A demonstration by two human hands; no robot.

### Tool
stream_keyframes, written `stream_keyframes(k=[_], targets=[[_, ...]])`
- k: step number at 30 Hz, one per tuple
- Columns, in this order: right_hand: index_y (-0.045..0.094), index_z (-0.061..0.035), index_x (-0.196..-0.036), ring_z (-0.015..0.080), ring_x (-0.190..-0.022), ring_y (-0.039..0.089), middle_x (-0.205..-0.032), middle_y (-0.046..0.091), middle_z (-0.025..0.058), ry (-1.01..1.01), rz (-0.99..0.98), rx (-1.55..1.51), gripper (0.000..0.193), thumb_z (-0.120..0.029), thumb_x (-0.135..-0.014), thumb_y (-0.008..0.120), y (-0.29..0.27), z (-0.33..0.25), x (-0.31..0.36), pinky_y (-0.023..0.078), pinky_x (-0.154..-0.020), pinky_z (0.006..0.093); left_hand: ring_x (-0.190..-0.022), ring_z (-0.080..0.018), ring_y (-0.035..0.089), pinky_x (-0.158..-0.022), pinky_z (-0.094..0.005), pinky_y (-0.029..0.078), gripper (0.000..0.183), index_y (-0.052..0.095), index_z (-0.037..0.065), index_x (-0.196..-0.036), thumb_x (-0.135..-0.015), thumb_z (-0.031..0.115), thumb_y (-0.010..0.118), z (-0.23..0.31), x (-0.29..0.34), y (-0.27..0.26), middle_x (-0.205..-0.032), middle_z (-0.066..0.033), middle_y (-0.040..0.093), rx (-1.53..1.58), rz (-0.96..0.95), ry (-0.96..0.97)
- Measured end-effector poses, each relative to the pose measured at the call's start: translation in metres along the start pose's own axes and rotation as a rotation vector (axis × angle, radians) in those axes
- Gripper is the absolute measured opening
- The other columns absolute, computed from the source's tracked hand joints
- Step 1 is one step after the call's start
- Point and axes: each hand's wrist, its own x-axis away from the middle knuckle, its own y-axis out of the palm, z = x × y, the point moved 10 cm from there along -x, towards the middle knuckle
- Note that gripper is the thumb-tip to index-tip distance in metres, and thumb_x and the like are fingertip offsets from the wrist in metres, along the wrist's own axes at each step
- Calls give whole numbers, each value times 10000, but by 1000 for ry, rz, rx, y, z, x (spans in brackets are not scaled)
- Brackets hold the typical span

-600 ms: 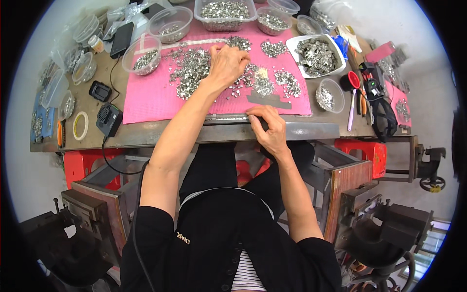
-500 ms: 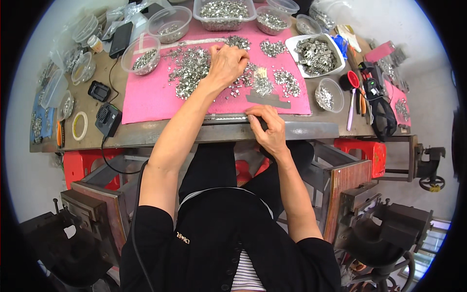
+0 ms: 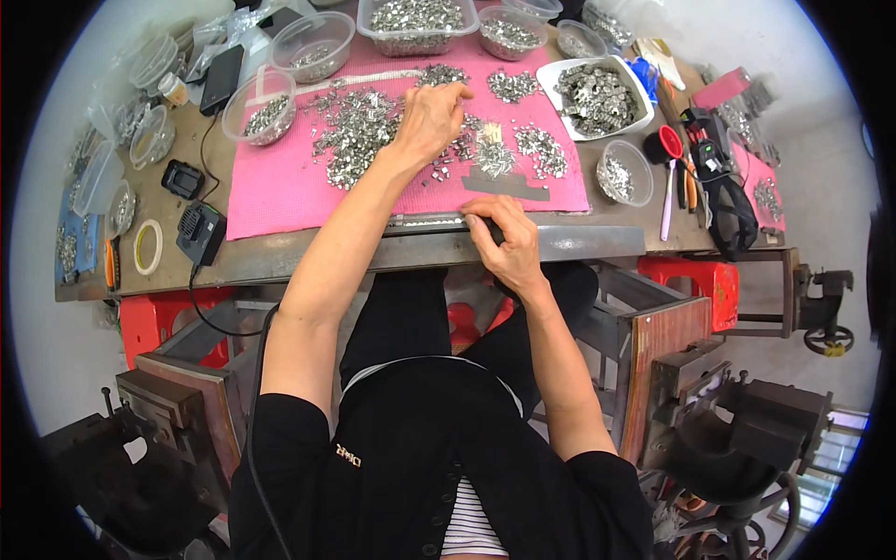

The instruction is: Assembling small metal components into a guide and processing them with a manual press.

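My left hand [image 3: 429, 123] is over the loose small metal pieces [image 3: 359, 140] on the pink mat [image 3: 280, 201]. Its fingers bend downward and the tips are mostly hidden, so anything between them cannot be made out. At the table's front edge lies a narrow metal strip [image 3: 425, 222] with a row of small shiny pieces along it. My right hand [image 3: 509, 241] is closed at the strip's right end, thumb and fingertips against it. Just beyond are a flat grey bar [image 3: 509, 189] and a heap of thin silvery pins [image 3: 493, 161].
Clear tubs of metal pieces, including a large one [image 3: 418, 42], line the back. A white tray [image 3: 644, 103] of flat metal parts and a small tub [image 3: 646, 177] stand at right, near a red cup [image 3: 664, 143]. A black charger [image 3: 201, 231] with a cable sits left.
The whole view has shifted slightly. My left hand's index finger now reaches out farther to the right over the pieces. My right hand stays at the strip.
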Motion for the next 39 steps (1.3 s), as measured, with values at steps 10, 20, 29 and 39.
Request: stream_keyframes(k=[10,20,29,39], targets=[[685,-22,-926,300,-808,630,-892,663,121,72,164,148,99,20,-837,691,-33,19,1,491,-739,393,-797,-242,717,-708,-357,557,227,747,39,-1047,-873,17,603,46,40,-33,-947,-145,739,343,-120,-99],[713,-72,-965,282,-794,593,-817,578,98,60,23,413,105,-51,-863,694,-41,46,-18,429,-773,404,-850,-269,607,-826,-394,473,148,735,52,-968,-847,4,664,55,78,-29,-882,-82,705,166,-274,-9],[726,-38,-979,282,-743,604,-819,583,115,60,-5,355,122,-13,-870,678,-43,39,-21,477,-677,390,-899,-236,607,-957,-394,392,132,735,82,-1003,-878,68,694,58,87,-41,-869,-47,669,65,-268,4],[678,-41,-887,303,-825,625,-822,643,110,231,-67,399,102,-94,-835,748,-29,63,-28,434,-773,422,-838,-230,598,-926,-411,380,127,742,88,-960,-876,184,739,48,82,-42,-826,-43,684,16,-276,-115]])
